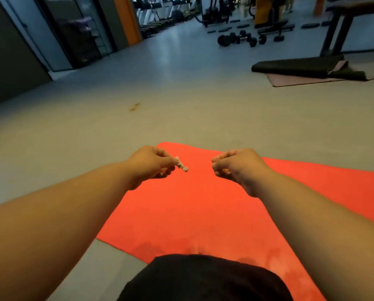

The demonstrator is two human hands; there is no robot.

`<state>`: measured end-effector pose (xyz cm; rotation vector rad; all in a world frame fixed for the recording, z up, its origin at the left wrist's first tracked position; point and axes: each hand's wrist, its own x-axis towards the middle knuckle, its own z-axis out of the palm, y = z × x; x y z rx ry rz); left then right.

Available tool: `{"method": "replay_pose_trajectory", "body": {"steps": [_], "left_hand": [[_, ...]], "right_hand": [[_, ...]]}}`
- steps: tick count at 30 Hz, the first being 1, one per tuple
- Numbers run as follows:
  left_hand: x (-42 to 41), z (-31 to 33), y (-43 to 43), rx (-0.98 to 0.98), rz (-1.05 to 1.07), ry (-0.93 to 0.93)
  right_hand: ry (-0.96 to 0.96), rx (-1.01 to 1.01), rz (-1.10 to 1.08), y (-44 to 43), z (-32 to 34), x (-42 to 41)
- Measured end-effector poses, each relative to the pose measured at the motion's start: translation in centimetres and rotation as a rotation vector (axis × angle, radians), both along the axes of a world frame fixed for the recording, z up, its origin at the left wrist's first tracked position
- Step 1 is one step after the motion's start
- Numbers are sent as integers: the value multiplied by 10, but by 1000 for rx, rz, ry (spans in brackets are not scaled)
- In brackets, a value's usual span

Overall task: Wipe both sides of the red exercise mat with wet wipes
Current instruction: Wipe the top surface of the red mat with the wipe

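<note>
While the red exercise mat [203,205] lies flat on the floor [94,127], a twisted wet wipe [181,164] is pinched by the left hand [148,165], and the right hand [236,166] is held curled, empty, above it.

Flat red-orange foam exercise mat [192,209], plain, darker blotchy patches at near edge. Small white crumpled wet wipe [181,165]. Smooth grey floor [138,83], one yellow-brown smear [134,107]. Folded black mat [301,67] over pale pink mat [290,81]. Black dumbbells [236,39]. Orange pillar [127,18].

Dim, warm-tinted and soft, with wide-angle bending at the edges.
</note>
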<state>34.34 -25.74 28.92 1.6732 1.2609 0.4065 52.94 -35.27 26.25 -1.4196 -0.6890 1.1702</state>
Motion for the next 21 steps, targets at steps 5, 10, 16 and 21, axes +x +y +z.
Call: {"method": "replay_pose_trajectory", "body": {"steps": [5, 10, 16, 21], "left_hand": [[-127, 14, 41, 42, 177, -9], [-237, -28, 111, 35, 390, 41], [-343, -150, 181, -63, 600, 146], [-400, -228, 224, -119, 673, 318]], "right_hand": [[-37, 15, 92, 58, 5, -101], [-34, -25, 227, 139, -30, -192], [-31, -142, 373, 249, -113, -306], [-58, -253, 427, 295, -164, -365]]}}
